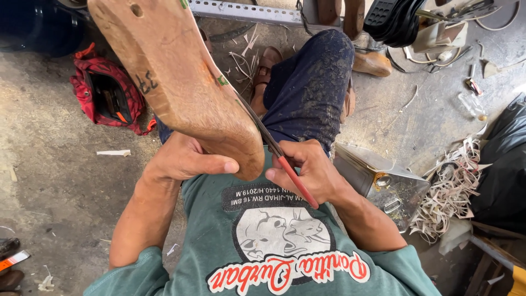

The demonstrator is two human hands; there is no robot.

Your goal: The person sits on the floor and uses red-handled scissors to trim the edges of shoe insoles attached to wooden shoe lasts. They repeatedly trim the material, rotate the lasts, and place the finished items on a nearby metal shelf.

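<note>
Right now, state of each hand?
Left hand: closed on the wooden shoe last, thumb across its heel.
Right hand: closed on the red-handled knife, blade against the last's edge.

wooden shoe last [181,82] raised, tilted; red-handled knife [276,152] against edge.

Both hands raised — fingers [230,164] curled shut

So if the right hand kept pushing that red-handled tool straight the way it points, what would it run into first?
Most likely the wooden shoe form. The right hand aims the red-handled tool up and to the left, its blade already along the form's edge. The left hand grips underneath; depth is hard to judge.
</note>
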